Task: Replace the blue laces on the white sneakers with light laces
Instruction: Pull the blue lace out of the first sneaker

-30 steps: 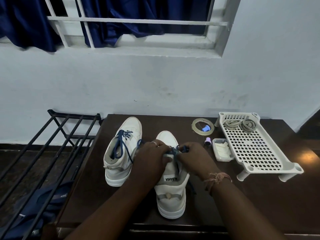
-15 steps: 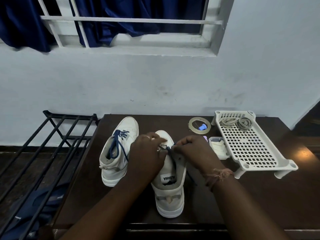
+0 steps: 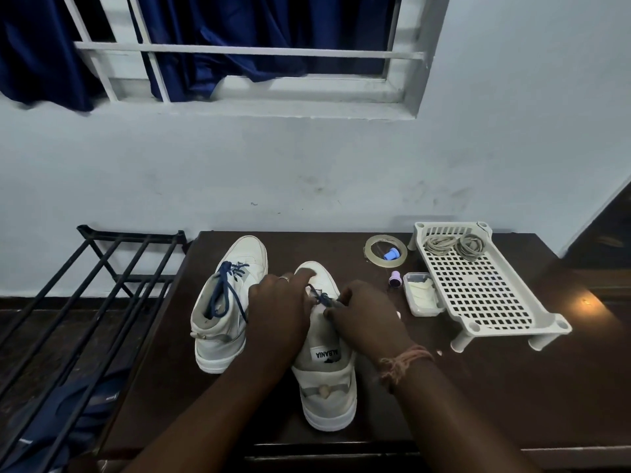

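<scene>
Two white high-top sneakers stand on the dark table (image 3: 478, 387), toes pointing away from me. The left sneaker (image 3: 227, 322) keeps its blue lace, loosely threaded. The right sneaker (image 3: 326, 373) is under both hands. My left hand (image 3: 278, 310) grips its left side near the toe, fingers curled over the upper. My right hand (image 3: 363, 314) pinches the blue lace (image 3: 319, 297) at the lower eyelets. Light laces (image 3: 456, 245) lie coiled at the far end of a white perforated tray (image 3: 478, 295).
A tape roll (image 3: 370, 245) with a small blue cap inside, a purple cap (image 3: 395, 278) and a small clear box (image 3: 421, 295) sit between sneakers and tray. A black metal rack (image 3: 85, 302) stands left of the table, with dark blue cloth beneath it. The wall is right behind.
Both hands have shifted along the right sneaker from the tongue towards the toe, working the blue lace at lower eyelets. The left sneaker and tray have not moved.
</scene>
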Demonstrator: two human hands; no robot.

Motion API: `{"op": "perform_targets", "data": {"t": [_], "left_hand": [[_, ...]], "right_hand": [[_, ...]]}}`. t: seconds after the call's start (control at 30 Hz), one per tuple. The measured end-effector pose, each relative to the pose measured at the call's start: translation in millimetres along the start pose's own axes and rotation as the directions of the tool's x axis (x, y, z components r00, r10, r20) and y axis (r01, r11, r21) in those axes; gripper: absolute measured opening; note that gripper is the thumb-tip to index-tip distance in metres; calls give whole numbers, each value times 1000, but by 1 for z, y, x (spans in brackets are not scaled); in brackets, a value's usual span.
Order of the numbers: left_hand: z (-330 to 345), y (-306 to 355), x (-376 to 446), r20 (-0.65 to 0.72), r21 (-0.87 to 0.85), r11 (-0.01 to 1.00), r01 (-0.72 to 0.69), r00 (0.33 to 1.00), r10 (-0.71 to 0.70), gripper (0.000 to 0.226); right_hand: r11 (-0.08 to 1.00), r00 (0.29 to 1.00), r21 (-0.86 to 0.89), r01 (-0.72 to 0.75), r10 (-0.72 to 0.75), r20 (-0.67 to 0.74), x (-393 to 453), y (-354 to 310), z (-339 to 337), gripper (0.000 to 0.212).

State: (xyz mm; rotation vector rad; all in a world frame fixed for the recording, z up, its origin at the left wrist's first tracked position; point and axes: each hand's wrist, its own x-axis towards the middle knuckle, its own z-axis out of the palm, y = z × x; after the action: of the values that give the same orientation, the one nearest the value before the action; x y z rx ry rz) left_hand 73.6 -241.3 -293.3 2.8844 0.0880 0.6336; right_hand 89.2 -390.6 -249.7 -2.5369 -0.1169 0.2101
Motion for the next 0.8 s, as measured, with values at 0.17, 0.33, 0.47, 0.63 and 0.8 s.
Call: {"op": "perform_targets", "data": {"t": [0.17,0.33,0.47,0.63,0.8], "left_hand": [[5,-3,-2,18,51,998,-36,999,35,15],[4,0,0,-74,-229,970,77,993,-97,3],[-19,6,11,194,-900,269,344,867,-460,7],[-24,6,10,259,-795,446,410,896,-361,12],[-11,5,1,270,48,994,98,957,-108,35]], "right_hand": [[999,1000,-46,7,-5,24,7,-1,10,17],[999,1000,-45,8,-8,3,9,2,12,15],[1000,1000,-11,-7,7,-4,11,6,14,13],[1000,1000,-4,0,0,-11,12,6,13,14],[1000,1000,9,5,-5,-15,11,5,12,17]]}}
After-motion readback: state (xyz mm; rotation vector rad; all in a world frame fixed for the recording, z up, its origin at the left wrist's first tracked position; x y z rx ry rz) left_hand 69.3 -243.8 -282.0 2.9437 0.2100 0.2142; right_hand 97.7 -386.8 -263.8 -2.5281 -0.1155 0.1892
